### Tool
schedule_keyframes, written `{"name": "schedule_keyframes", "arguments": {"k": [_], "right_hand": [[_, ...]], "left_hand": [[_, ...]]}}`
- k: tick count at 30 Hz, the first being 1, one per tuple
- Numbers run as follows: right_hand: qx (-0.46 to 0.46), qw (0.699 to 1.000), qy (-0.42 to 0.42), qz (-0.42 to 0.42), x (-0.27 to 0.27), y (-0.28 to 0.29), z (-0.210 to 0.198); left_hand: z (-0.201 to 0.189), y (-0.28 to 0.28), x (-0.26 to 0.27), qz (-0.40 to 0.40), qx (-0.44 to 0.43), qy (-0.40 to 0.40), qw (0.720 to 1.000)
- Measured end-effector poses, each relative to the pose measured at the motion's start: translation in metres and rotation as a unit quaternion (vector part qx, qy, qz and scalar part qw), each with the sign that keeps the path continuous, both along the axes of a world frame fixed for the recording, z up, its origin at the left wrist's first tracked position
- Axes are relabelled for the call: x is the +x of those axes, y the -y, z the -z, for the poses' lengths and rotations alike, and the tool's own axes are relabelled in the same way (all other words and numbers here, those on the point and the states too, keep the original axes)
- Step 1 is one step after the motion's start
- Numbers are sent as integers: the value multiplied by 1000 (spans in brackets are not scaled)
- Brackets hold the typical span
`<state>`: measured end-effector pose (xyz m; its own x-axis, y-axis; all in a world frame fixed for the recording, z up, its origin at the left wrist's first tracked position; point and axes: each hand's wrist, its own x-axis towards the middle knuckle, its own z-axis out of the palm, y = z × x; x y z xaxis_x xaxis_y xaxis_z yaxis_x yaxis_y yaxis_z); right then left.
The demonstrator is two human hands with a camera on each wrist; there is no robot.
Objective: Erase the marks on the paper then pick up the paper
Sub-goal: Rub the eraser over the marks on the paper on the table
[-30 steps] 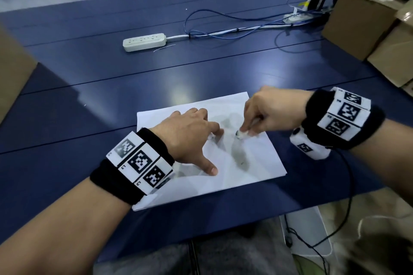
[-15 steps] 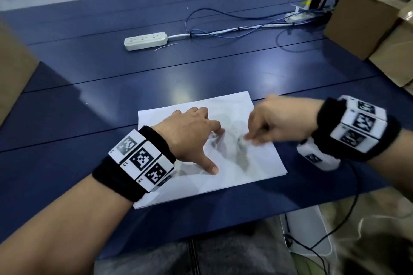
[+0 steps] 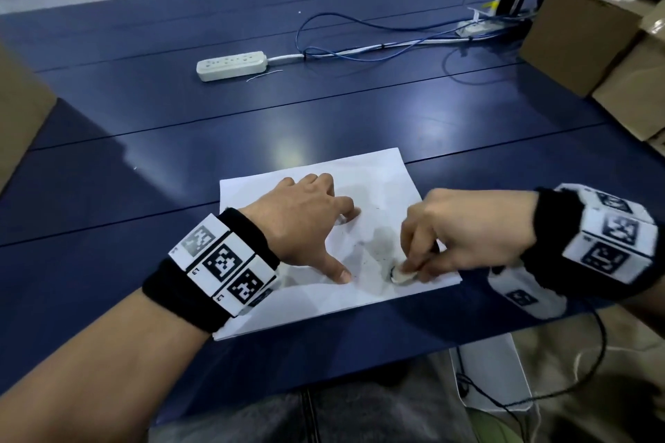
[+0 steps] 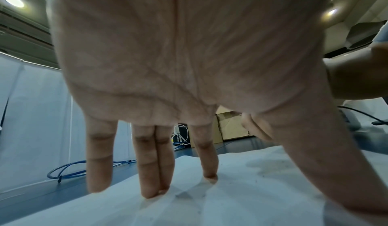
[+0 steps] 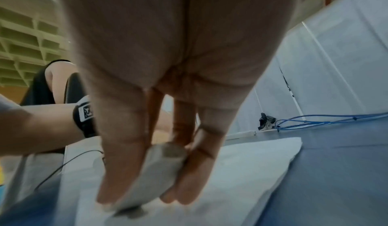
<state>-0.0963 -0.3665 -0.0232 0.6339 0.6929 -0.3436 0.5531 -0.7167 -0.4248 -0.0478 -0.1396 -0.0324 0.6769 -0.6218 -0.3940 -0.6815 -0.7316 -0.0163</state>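
A white sheet of paper [image 3: 374, 176] lies flat on the blue table [image 3: 144, 126], with a grey smudge [image 3: 381, 244] and dark crumbs near its middle. My left hand [image 3: 306, 223] presses down on the paper with spread, straight fingers [image 4: 206, 159] and thumb. My right hand [image 3: 467, 230] pinches a white eraser [image 3: 403, 275] between thumb and fingers, its tip on the paper near the front right edge. In the right wrist view the eraser [image 5: 155, 176] sits between the fingertips, touching the paper [image 5: 241, 163].
A white power strip [image 3: 232, 65] and blue cables [image 3: 360, 43] lie at the back of the table. Cardboard boxes [image 3: 590, 36] stand at the back right, another box [image 3: 18, 111] at the left. The table's front edge is just below the paper.
My right hand has dragged the eraser toward me and to the right, from the middle of the smudge to the paper's front right edge. The left hand has stayed pressed on the paper.
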Motion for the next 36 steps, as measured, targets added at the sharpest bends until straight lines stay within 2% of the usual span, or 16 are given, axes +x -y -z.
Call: {"name": "schedule_keyframes", "arguments": {"k": [2, 6, 9, 12, 14, 17, 19, 21, 24, 26, 30, 32, 34, 36], "right_hand": [[16, 999, 11, 34, 8, 2, 0], [-4, 987, 92, 129, 46, 8, 1], [-22, 993, 89, 78, 37, 6, 2], [-21, 1000, 0, 8, 13, 1, -4], [-13, 999, -19, 29, 19, 1, -6], [-10, 992, 58, 110, 51, 5, -3], [-7, 986, 95, 134, 61, 8, 0], [-13, 991, 84, 106, 52, 11, 3], [-14, 999, -9, 30, 17, 7, -1], [-14, 999, -44, 23, 12, 6, -3], [-10, 991, 69, 112, 51, 8, 0], [-16, 985, 96, 142, 59, 10, 2], [-30, 990, 85, 110, 47, 11, 4], [-43, 997, 34, 49, 24, 7, 1]], "left_hand": [[1, 0, 0, 3, -3, -5, 1000], [-1, 0, -1, 13, -16, -14, 1000], [0, 0, 0, 15, -31, -26, 999], [2, 0, 0, 18, -40, -33, 998], [2, -1, 0, 18, -41, -35, 998], [1, 0, 0, 28, -35, -23, 999], [0, 1, 0, 28, -31, -17, 999], [-1, 1, 1, 26, -24, -12, 999], [-1, 1, 1, 26, -15, -9, 1000], [-2, 2, 1, 26, -8, -8, 1000], [-3, 5, 0, 26, -2, -8, 1000], [-4, 5, -1, 25, -1, -10, 1000], [-4, 4, 0, 22, -1, -10, 1000], [-3, 4, 1, 20, 0, -12, 1000]]}}
